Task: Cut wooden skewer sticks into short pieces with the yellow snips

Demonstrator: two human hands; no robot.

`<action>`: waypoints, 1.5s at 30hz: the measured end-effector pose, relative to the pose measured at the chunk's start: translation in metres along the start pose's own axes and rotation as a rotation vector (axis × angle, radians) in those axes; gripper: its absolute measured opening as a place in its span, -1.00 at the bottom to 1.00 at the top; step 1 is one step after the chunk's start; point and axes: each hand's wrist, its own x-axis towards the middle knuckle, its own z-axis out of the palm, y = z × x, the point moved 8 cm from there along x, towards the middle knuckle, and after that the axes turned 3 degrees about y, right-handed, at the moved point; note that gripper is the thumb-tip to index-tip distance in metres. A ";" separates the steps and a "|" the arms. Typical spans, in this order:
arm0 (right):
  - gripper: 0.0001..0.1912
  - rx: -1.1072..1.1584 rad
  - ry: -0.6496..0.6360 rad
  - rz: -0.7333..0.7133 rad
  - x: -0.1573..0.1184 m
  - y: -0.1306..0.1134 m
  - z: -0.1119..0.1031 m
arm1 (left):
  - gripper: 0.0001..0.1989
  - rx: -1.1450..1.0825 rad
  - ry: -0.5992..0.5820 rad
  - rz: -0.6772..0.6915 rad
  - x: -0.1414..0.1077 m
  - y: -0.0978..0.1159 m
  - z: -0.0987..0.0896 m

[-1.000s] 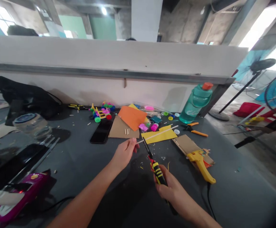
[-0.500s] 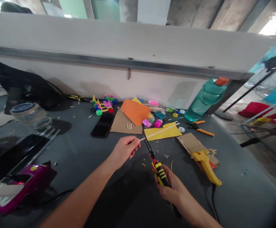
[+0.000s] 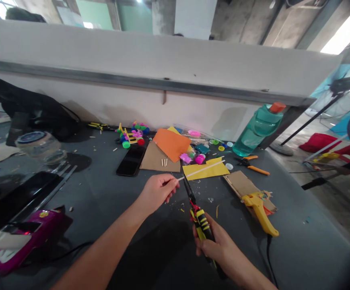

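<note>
My left hand (image 3: 161,192) is closed, pinching a thin pale stick (image 3: 205,167) near its near end. The stick reaches right across the jaw tips and over a folded yellow paper (image 3: 213,172). My right hand (image 3: 208,238) is wrapped round the yellow-and-black handles of long-nose pliers (image 3: 199,215). Their dark jaws point up and away, the tips at the stick close to my left fingers. Whether the jaws grip the stick is too small to tell. Short stick pieces (image 3: 164,162) lie on brown cardboard (image 3: 151,158) beyond my left hand.
Orange paper (image 3: 171,143), a phone (image 3: 129,160) and colourful toy parts (image 3: 129,135) lie farther back. To the right are a glue gun (image 3: 261,211), orange-handled cutters (image 3: 252,161) and a teal bottle (image 3: 255,131). A jar (image 3: 40,147) and purple power strip (image 3: 24,237) are left.
The pliers and my right hand have shifted slightly left. My left hand keeps its pinch on the stick, and the view has tilted a little.
</note>
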 end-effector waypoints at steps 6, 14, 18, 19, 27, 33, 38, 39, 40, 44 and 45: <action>-0.73 0.055 -0.003 0.051 0.000 0.003 0.002 | -0.73 0.418 0.023 0.317 -0.008 0.029 -0.005; -0.70 0.037 -0.005 0.014 -0.002 0.003 -0.003 | -0.72 0.598 0.044 0.495 -0.016 0.043 -0.004; -0.65 0.056 0.054 0.037 -0.005 0.004 -0.002 | -0.72 0.538 0.068 0.469 -0.016 0.040 -0.002; -0.66 0.035 0.073 0.033 -0.006 0.004 -0.002 | -0.72 0.513 0.078 0.445 -0.015 0.038 -0.002; -0.69 -0.094 0.119 -0.091 -0.004 -0.003 0.003 | -0.62 0.345 0.114 0.233 -0.011 0.021 0.000; -0.72 0.051 0.060 -0.019 -0.001 0.005 0.006 | -0.67 0.358 0.127 0.238 -0.009 0.020 -0.001; -0.62 0.151 0.018 0.046 -0.001 0.010 0.008 | -0.70 0.427 0.085 0.282 -0.008 0.025 -0.003; -0.61 0.171 0.008 0.055 -0.001 0.010 0.009 | -0.70 0.444 0.079 0.297 -0.008 0.027 -0.003; -0.60 0.190 -0.001 0.066 -0.001 0.010 0.010 | -0.71 0.463 0.072 0.311 -0.008 0.029 -0.004; -0.57 0.242 -0.015 0.116 -0.002 0.012 0.013 | -0.71 0.526 0.052 0.360 -0.010 0.032 -0.004; -0.56 0.247 -0.017 0.123 -0.002 0.011 0.013 | -0.71 0.535 0.048 0.373 -0.010 0.033 -0.003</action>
